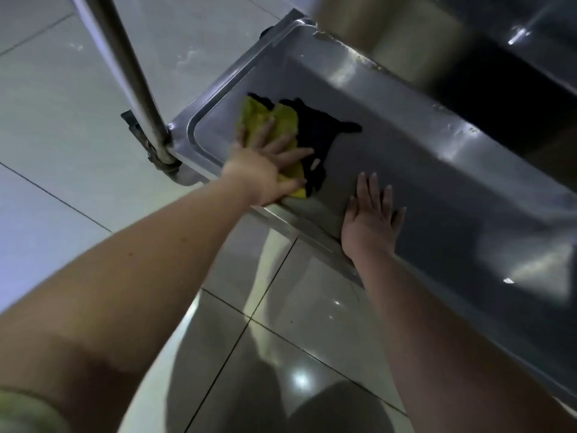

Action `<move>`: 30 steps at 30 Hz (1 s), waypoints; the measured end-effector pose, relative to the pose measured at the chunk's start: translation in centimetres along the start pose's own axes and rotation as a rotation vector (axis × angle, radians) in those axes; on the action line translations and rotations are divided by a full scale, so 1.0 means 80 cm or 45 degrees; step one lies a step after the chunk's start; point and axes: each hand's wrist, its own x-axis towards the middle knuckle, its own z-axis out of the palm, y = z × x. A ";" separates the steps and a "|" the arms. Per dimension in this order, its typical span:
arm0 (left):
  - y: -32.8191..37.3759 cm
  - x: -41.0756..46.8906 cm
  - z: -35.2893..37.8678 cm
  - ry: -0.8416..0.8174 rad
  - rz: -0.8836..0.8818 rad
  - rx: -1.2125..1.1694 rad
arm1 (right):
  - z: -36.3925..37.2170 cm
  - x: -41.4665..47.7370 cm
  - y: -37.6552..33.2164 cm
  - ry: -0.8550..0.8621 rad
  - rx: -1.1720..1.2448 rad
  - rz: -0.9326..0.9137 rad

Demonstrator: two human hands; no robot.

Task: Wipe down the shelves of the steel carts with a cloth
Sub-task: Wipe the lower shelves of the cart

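The tiled floor (62, 120) fills the left and near side. Across it the steel cart's low shelf (437, 189) runs long from its far-left corner toward the near right, with an upright post (134, 79) at the left corner. The cloth (285, 121), yellow over a dark layer, lies at the shelf's left end, close to the rim. The left hand (265, 164) presses flat on it with fingers spread and straight. The right hand (371, 220) rests palm-down on bare steel just to the right, holding nothing. Most of the shelf stretches rightward from the cloth, so a stroke along that axis probably meets the right hand first.
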 end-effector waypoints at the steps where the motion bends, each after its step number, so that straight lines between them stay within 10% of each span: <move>1: -0.029 -0.003 -0.004 0.022 -0.105 0.005 | 0.000 0.002 0.000 0.002 0.003 0.002; 10: -0.054 0.035 -0.012 0.013 -0.522 0.001 | 0.010 0.000 -0.005 0.023 -0.055 0.271; 19: 0.157 0.106 0.003 -0.059 0.228 -0.006 | 0.011 0.001 0.000 0.077 -0.057 0.267; 30: -0.070 0.038 -0.011 0.050 -0.272 -0.016 | -0.014 -0.002 0.042 -0.099 -0.006 0.004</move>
